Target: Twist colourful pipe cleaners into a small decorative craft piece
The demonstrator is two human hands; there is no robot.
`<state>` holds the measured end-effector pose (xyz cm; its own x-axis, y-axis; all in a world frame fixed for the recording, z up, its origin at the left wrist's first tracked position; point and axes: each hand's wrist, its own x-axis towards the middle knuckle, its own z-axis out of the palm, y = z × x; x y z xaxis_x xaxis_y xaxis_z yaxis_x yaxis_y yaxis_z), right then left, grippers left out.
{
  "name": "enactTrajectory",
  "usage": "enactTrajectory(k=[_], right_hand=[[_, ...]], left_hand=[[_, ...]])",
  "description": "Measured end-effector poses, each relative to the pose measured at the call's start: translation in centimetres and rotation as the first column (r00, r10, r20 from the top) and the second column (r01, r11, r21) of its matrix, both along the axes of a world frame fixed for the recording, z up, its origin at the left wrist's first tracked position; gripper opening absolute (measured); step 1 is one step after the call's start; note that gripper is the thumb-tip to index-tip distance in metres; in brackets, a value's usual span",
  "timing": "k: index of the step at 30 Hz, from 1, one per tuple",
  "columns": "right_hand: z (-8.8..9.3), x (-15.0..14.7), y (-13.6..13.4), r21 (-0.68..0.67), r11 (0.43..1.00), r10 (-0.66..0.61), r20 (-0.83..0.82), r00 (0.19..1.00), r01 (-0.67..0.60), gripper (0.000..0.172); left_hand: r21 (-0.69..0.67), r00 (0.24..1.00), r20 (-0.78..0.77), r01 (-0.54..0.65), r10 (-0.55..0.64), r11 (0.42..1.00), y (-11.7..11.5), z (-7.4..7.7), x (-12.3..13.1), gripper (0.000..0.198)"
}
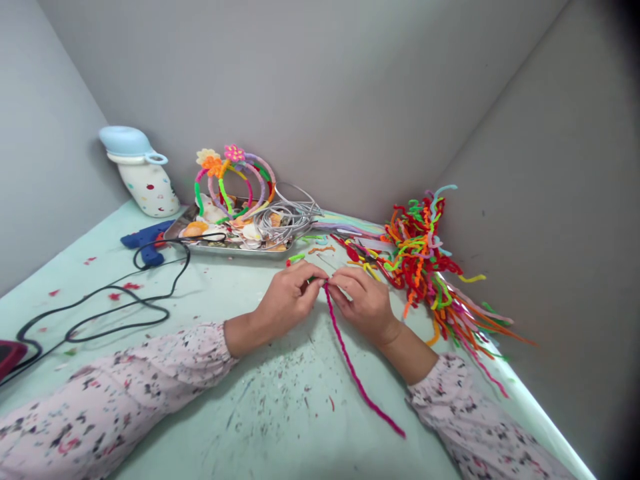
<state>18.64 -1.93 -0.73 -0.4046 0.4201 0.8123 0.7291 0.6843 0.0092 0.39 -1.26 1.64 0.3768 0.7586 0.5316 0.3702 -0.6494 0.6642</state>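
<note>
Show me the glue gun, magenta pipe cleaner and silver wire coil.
Glue gun [143, 237], head view, on its blue body.
Magenta pipe cleaner [353, 373], head view, on the stretch below the hands.
Silver wire coil [283, 221], head view, on its middle.

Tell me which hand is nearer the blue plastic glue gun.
Left hand: nearer, right of the blue plastic glue gun. Right hand: farther right, past the left hand.

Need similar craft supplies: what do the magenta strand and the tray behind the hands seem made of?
The magenta strand looks like chenille pipe cleaner: its surface is fuzzy and matte, and its kinks suggest a wire core, though no wire shows. The tray seems to be polished metal, perhaps stainless steel, judging by its bright, reflective rim.
</note>
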Motion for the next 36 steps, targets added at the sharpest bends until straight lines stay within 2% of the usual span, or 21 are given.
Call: enactTrajectory(k=[8, 17, 26, 36], right_hand=[[-0.06, -0.06, -0.07, -0.060, 0.997, 0.036, -0.049, 0.998, -0.039, 0.015], [-0.30, 0.01, 0.03, -0.088, 0.995, 0.048, -0.064, 0.997, -0.054, 0.015], [-0.23, -0.10, 0.20, -0.131, 0.989, 0.059, -0.098, 0.993, -0.072, 0.016], [-0.43, -0.06, 0.14, -0.158, 0.985, 0.055, -0.114, 0.992, -0.073, 0.014]], left_hand=[[0.016, 1.000, -0.003, 0.026, -0.026, 1.000, 0.10, -0.25, -0.07, 0.017], [-0.043, 0.998, -0.044, 0.045, -0.047, 0.998, 0.12, -0.24, -0.11, 0.014], [-0.061, 0.996, -0.094, 0.004, -0.010, 0.998, 0.06, -0.32, -0.09, 0.016], [-0.030, 0.999, -0.040, 0.027, -0.029, 0.999, 0.20, -0.60, -0.07, 0.016]])
